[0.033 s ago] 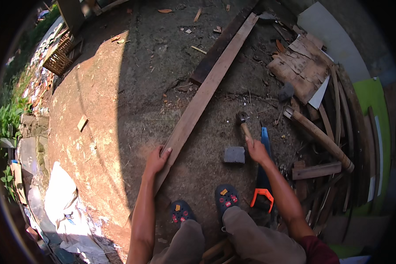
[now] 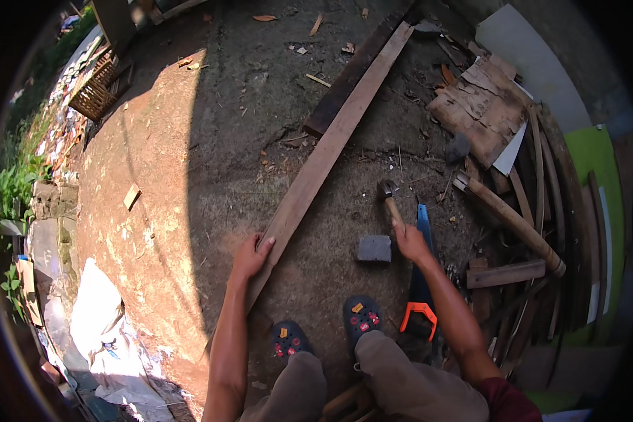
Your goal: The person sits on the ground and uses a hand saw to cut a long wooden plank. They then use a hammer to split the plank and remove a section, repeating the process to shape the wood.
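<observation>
A long pale wooden plank [image 2: 330, 144] lies diagonally on the dirt ground. My left hand [image 2: 252, 257] rests on its near end, fingers spread over the edge. My right hand [image 2: 409, 243] grips the wooden handle of a hammer [image 2: 387, 193], whose metal head points away from me and hangs just above the ground. A small grey block [image 2: 374, 248] sits on the ground just left of my right hand. A hand saw [image 2: 420, 281] with a blue blade and orange handle lies under my right forearm.
A darker plank [image 2: 348, 77] lies beside the pale one. Scrap boards [image 2: 482, 116], a round pole [image 2: 515, 224] and green sheeting [image 2: 598, 162] crowd the right. A wicker basket [image 2: 95, 91] stands far left, white sheeting [image 2: 98, 313] near left. My slippered feet [image 2: 361, 318] are below.
</observation>
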Motion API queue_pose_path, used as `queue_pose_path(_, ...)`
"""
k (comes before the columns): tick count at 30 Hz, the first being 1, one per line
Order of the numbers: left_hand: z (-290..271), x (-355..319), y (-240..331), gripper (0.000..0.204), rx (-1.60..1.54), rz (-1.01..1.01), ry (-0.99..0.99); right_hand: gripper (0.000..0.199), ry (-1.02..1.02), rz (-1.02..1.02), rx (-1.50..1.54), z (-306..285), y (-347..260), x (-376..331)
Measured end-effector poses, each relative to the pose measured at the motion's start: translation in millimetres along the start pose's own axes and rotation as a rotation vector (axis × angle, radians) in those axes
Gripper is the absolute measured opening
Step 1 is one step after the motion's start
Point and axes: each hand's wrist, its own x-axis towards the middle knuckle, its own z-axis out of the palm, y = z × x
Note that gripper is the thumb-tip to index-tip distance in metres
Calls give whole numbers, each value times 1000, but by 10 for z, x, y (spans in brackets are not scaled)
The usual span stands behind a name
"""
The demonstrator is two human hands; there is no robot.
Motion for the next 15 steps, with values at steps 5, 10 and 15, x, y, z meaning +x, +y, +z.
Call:
queue_pose_path(5, 71, -79, 118, 56, 74, 54, 95, 69, 10, 4, 1, -13, -31, 19)
queue_pose_path(10, 238, -221, 277, 59, 245, 69, 214, 70, -1, 0, 6, -1, 12, 40)
queue_pose_path(15, 292, -245, 310, 62, 299, 63, 246, 66, 6, 16, -10, 59, 94, 81)
